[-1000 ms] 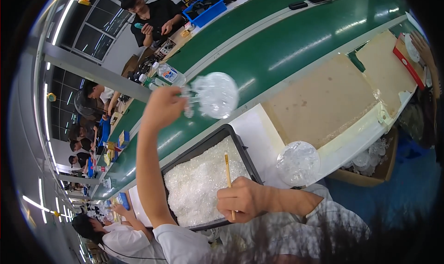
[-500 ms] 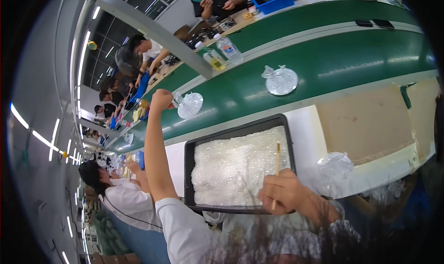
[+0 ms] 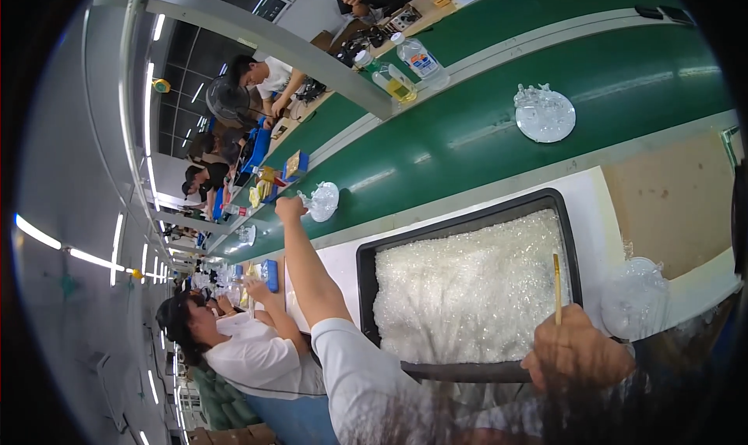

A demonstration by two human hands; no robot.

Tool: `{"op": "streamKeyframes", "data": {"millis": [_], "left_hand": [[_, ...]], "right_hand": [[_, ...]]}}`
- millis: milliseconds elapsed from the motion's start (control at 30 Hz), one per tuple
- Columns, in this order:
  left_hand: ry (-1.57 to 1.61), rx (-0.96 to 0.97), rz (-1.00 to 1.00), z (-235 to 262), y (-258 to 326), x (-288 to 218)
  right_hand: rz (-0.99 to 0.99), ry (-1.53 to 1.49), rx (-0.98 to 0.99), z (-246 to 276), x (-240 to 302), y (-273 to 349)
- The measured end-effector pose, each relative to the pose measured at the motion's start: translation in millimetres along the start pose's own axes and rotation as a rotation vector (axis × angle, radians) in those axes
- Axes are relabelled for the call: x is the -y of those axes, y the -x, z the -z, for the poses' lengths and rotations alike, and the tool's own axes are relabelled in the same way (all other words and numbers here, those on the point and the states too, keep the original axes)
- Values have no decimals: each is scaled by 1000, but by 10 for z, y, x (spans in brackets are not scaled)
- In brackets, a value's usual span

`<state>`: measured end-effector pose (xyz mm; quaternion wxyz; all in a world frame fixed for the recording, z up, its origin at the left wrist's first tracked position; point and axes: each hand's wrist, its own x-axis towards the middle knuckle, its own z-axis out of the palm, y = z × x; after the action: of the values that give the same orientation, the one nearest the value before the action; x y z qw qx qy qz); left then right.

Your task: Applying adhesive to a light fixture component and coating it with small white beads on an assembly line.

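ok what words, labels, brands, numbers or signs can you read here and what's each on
Clear plastic bottle with a white cap: blue, white and orange label, lettering too blurred to read.
Pale rail edging the glossy green surface: small dark mark, too small to read surely.
No other text is legible.

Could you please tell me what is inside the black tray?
The black tray holds a heap of glittery whitish granules; they hide most of its floor and anything buried beneath.
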<state>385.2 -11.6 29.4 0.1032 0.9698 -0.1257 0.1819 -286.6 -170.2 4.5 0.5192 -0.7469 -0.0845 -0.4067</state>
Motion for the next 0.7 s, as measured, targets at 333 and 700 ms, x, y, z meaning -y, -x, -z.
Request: {"op": "streamKeyframes", "data": {"millis": [333, 700], "left_hand": [[-37, 141, 40, -266, -90, 336], [-94, 10, -804, 1137, 1528, -1186]], "right_hand": [[191, 81, -4, 1, -50, -138], [226, 122, -13, -118, -254, -12]]}}
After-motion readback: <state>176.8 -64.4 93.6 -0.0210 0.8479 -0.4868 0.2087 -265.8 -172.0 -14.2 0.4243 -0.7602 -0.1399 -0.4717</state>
